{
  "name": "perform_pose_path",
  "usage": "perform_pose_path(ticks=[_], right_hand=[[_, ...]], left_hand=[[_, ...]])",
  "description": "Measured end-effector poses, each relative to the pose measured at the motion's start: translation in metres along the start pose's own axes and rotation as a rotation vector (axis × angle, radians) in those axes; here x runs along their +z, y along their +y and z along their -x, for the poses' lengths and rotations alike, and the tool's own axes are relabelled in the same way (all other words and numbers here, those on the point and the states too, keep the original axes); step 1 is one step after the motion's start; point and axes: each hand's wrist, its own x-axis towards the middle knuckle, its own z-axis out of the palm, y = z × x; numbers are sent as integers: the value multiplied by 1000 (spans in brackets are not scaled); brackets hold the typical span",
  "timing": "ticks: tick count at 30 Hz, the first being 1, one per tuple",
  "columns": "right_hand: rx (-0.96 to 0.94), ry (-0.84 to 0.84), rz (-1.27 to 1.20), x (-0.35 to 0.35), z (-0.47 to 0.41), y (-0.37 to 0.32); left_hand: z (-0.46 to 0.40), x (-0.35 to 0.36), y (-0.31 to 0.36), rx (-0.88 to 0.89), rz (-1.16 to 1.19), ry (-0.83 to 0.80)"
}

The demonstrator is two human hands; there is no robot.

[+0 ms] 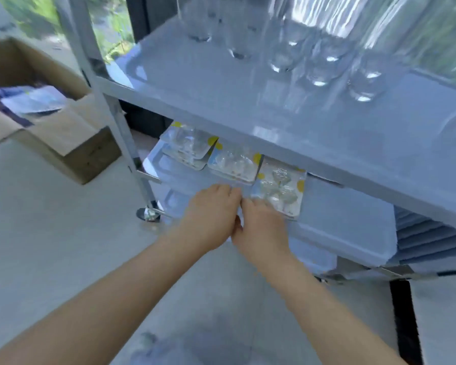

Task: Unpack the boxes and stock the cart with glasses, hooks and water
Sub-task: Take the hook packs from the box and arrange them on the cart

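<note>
The cart (287,133) fills the upper right of the frame, its pale blue shelves stacked one above another. On the top shelf (195,83), at upper centre and right, stand clear glasses (319,67); blur and reflections keep me from counting them. At the left edge sits one open cardboard box (63,138) on the floor, with packets showing inside. On the lower shelf (340,219), at centre frame, lie three groups of hook packs (234,164) in a row, the leftmost a stack of at least two. The right hand (261,227) touches the rightmost pack (279,191) with its fingertips. The left hand (211,219) sits just beside it, thumbs touching, fingers bent downward; blur hides whether either holds anything.
</note>
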Motion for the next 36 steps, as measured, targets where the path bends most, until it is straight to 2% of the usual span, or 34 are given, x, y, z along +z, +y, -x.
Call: perform_pose_path(ticks=[3,5,9,12,13,15,16,20,24,28,31,36], right_hand=[[-69,-85,-15,-43,17,-60],[-141,-86,-28,-80,23,-106],[-245,-7,-33,-148,11,-201],[-291,14,-39,-185,-5,-266],[-301,20,-40,-193,-10,-283],[-306,50,-70,-204,-24,-317],[-300,56,-95,-207,-31,-333],[-306,46,-149,-202,-61,-379],[-308,-101,-168,-184,-106,-405],[-257,-172,-131,-153,-169,-436],[-208,-238,-202,-116,-226,-457],[-216,-364,-234,-77,-322,-496]], left_hand=[[64,-52,-22,-85,174,-4],[106,-96,-39,-194,134,-43],[164,-197,-84,-305,76,25],[197,-268,-122,-434,122,-29],[209,-280,-137,-490,118,1],[227,-302,-172,-541,68,160],[237,-311,-188,-565,60,160],[250,-332,-246,-601,79,153],[228,-334,-288,-589,68,83],[183,-331,-350,-570,79,-15],[142,-336,-413,-569,80,-61],[81,-350,-516,-614,134,-128]])
